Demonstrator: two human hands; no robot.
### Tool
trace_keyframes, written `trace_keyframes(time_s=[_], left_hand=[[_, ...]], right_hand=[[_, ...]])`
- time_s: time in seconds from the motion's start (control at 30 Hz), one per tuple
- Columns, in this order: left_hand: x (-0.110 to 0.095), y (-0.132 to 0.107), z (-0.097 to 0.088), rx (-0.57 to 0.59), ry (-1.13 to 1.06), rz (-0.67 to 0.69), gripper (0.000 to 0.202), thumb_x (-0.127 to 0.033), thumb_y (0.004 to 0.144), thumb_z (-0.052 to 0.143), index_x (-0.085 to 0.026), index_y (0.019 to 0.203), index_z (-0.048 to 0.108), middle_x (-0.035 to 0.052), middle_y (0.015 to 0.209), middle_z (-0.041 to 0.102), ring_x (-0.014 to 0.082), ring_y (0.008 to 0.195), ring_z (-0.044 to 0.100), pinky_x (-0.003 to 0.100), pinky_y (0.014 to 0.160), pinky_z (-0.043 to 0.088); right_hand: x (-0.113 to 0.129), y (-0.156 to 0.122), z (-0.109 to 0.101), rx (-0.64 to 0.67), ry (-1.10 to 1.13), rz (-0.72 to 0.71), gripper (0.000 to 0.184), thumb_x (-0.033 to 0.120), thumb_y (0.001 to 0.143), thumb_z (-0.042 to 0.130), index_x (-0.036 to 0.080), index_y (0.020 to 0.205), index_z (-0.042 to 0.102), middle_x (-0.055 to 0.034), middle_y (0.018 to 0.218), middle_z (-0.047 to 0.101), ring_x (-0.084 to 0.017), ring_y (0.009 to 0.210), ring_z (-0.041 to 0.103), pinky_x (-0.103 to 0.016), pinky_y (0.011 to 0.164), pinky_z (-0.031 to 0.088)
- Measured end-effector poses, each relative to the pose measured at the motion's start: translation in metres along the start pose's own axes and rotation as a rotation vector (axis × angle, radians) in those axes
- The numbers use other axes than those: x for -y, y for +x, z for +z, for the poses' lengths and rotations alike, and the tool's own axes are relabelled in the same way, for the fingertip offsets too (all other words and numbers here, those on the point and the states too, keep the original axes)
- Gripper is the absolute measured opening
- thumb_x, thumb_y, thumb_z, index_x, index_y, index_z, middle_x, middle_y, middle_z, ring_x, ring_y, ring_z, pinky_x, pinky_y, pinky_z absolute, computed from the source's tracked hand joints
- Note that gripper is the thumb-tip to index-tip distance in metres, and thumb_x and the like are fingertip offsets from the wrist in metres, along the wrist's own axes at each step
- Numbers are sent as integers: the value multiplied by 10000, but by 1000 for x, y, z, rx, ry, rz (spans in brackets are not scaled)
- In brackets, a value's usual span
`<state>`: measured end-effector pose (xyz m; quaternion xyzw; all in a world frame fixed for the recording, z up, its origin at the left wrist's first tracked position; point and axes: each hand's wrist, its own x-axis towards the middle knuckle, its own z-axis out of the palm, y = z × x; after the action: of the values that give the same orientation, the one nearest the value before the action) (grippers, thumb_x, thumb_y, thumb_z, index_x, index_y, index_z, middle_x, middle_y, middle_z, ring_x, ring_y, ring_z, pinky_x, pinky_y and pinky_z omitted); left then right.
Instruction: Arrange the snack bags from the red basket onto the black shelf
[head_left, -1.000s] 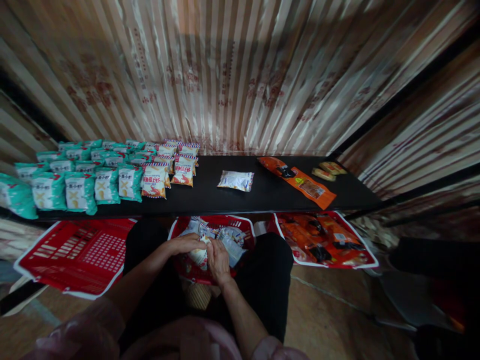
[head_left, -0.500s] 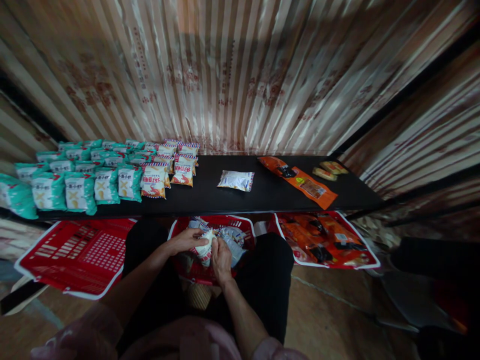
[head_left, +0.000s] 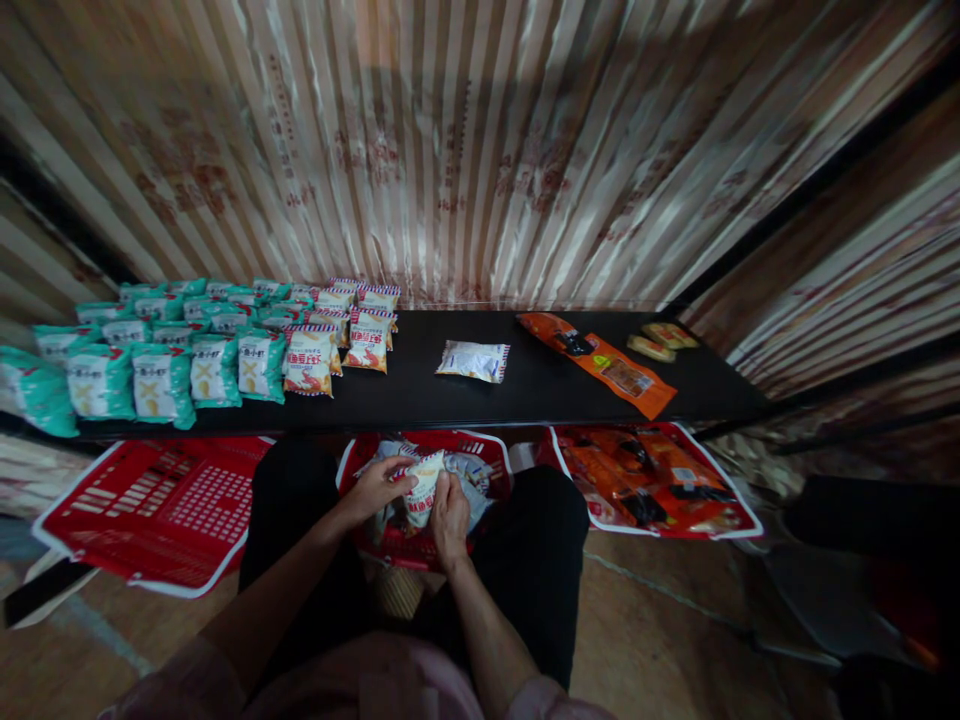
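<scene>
Between my two hands is a white and red snack bag (head_left: 424,488) with a striped top edge. My left hand (head_left: 379,488) pinches its left side, and my right hand (head_left: 451,512) grips its right side. The bag is held over a red basket (head_left: 390,555) with more snack bags (head_left: 471,478) in it, between my knees. On the black shelf ahead, snack bags of the same kind (head_left: 309,360) stand in rows. Several teal and white snack bags (head_left: 161,385) stand to their left. One silvery bag (head_left: 473,361) lies flat mid-shelf.
Orange packets (head_left: 628,376) and small yellow packs (head_left: 651,348) lie on the right of the black shelf (head_left: 405,405). Below it, a red basket (head_left: 750,528) at right holds orange packets; another red basket (head_left: 202,500) sits at left. A striped, crinkled sheet (head_left: 480,150) hangs behind.
The snack bag in my hands has turned more upright, so its printed front shows more. Both hands have shifted slightly right with it. Things on the shelf stay in place.
</scene>
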<state>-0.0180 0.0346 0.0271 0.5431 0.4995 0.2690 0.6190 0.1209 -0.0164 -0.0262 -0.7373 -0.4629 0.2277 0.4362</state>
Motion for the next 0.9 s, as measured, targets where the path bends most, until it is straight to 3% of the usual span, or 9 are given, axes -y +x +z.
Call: trace_keyframes(time_s=[0.07, 0.27, 0.63, 0.9], left_hand=[[0, -4, 4, -11, -36, -12, 539, -437, 619, 688, -137, 1059, 603, 85, 1057, 655, 209, 879, 628, 281, 741, 488], [6, -9, 17, -23, -101, -82, 595, -416, 642, 697, -149, 1150, 541, 26, 798, 690, 183, 745, 647, 271, 664, 504], [37, 1, 34, -35, -212, 20, 415, -389, 610, 707, -162, 927, 566, 52, 903, 690, 198, 826, 651, 300, 762, 509], [50, 1, 39, -27, -155, 80, 357, -327, 645, 674, -184, 947, 549, 37, 924, 687, 178, 850, 643, 271, 770, 499]], right_hand=[[0, 0, 0, -6, 8, 22, 441, 496, 885, 233, 214, 729, 533, -33, 617, 606, -182, 553, 558, -285, 542, 384], [-1, 1, 0, -27, 14, 75, 457, 500, 883, 254, 201, 754, 574, -52, 636, 630, -196, 573, 576, -289, 554, 391], [-4, 3, -1, -69, 26, 146, 543, 539, 865, 218, 157, 815, 600, -105, 705, 656, -213, 640, 583, -294, 577, 389], [-3, 4, -3, -28, 43, 207, 587, 563, 857, 200, 137, 871, 603, -140, 769, 669, -242, 706, 598, -313, 621, 402]])
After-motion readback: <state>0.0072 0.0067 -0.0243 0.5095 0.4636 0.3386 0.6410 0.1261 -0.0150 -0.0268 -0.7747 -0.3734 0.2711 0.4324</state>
